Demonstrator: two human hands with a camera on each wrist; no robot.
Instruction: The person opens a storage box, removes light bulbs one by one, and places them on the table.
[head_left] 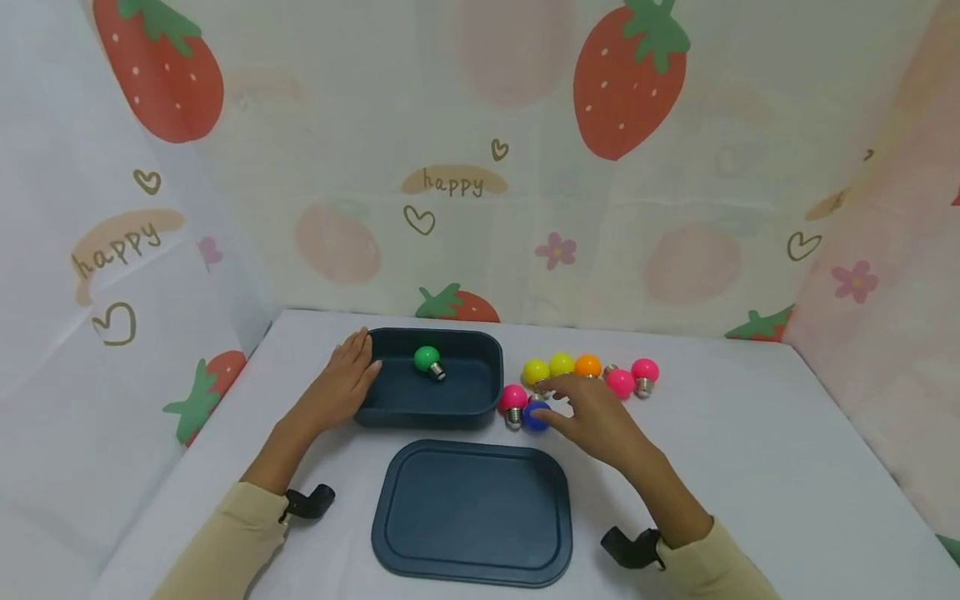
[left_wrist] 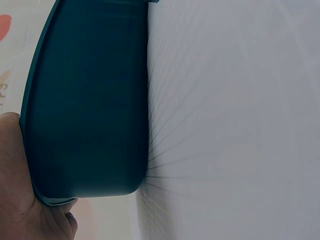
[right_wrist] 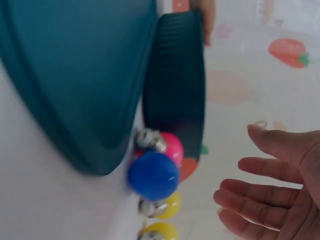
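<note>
A dark blue-green box (head_left: 427, 417) stands at the back of the table with one green bulb (head_left: 427, 359) lying in it. My left hand (head_left: 339, 382) rests along the box's left end, fingers extended and thumb lying over the rim. In the left wrist view that hand (left_wrist: 25, 195) touches the box wall (left_wrist: 90, 100). Over the bulbs right of the box hovers my right hand (head_left: 600, 421). The right wrist view shows this hand (right_wrist: 280, 185) with spread fingers and nothing in them. Nearest to it are a blue bulb (right_wrist: 152, 176) and a pink bulb (head_left: 513, 397).
Two yellow bulbs (head_left: 561, 364), an orange bulb (head_left: 588, 366) and two more pink bulbs (head_left: 644, 370) lie in a loose group behind the right hand. A flat dark blue lid (head_left: 472, 512) lies in front of the box. A strawberry-print cloth (head_left: 465, 250) hangs behind the white table (head_left: 750, 467).
</note>
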